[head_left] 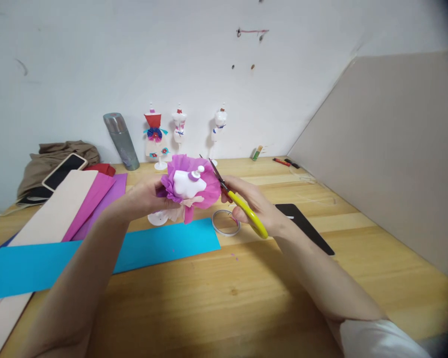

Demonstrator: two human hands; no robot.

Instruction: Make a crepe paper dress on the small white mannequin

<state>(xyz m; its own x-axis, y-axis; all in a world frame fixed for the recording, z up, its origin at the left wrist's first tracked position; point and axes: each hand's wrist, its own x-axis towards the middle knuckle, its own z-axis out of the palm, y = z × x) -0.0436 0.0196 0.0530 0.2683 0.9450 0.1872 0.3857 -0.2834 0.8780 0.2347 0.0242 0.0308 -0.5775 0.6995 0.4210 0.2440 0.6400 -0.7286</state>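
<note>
My left hand is closed round a small white dress-form mannequin, which tilts toward me. Ruffled purple and pink crepe paper fans out around its body, and a purple band circles its neck. My left fingers are partly hidden behind the paper. In my right hand is a pair of scissors with yellow handles. Their dark blades stand apart at the right edge of the pink paper; whether they touch it I cannot tell.
Blue crepe paper crosses the wooden table, with pink and purple sheets at left. A tape roll and a black flat object lie nearby. Behind stand a flask and three mannequins. A phone rests on brown cloth.
</note>
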